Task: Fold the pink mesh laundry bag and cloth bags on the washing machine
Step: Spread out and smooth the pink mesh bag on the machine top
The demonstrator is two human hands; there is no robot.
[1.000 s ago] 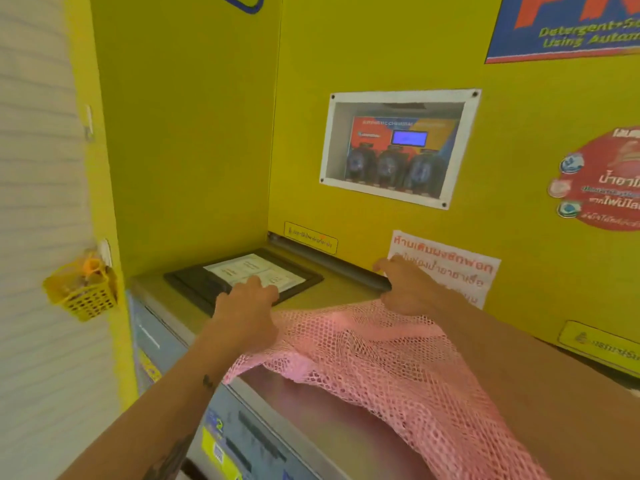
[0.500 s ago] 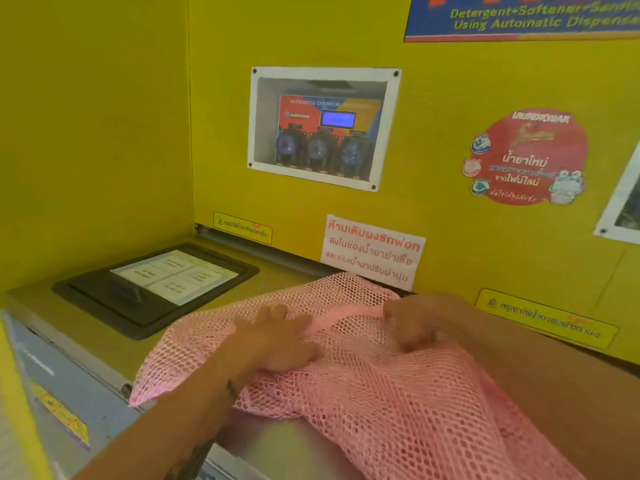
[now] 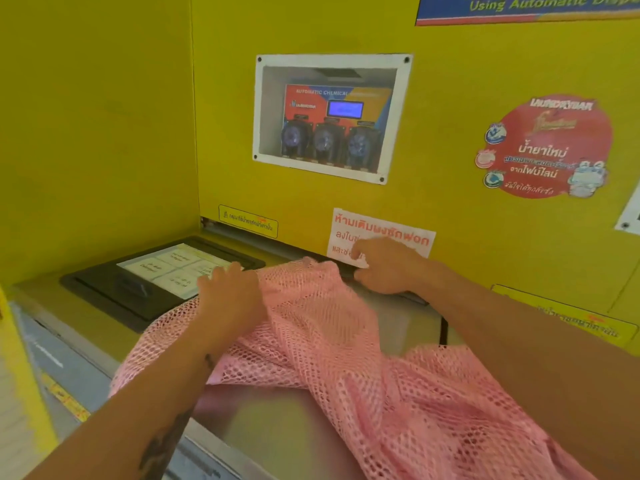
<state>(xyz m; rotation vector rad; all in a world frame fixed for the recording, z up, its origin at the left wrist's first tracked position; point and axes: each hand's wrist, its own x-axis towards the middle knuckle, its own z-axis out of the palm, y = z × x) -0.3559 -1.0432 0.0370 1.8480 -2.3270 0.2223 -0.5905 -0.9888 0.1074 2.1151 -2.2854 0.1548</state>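
The pink mesh laundry bag (image 3: 332,344) lies spread across the top of the washing machine (image 3: 277,431), bunched and rumpled rather than flat, with its near part trailing off toward the lower right corner of the view. Both hands work at its far edge, close to the yellow wall (image 3: 450,81) — a sensible place to hold it, since pinning the far end against the machine's top lets the mesh be drawn out straight before any fold is made.

The left hand (image 3: 230,296) rests palm-down on the left corner of the mesh, fingers curled over it, just beside the black detergent drawer lid (image 3: 114,289). It looks to be pressing or gathering the fabric, though whether it actually pinches a fold is hard to tell. The right hand (image 3: 388,266) sits at the back of the machine in front of the white warning notice (image 3: 384,233), fingers bent down at the bag's upper edge; the blur hides how firmly it grips.

So the bag runs between the two hands and back under both forearms. No cloth bags are visible, and the folding seems barely begun — the mesh needs flattening first.
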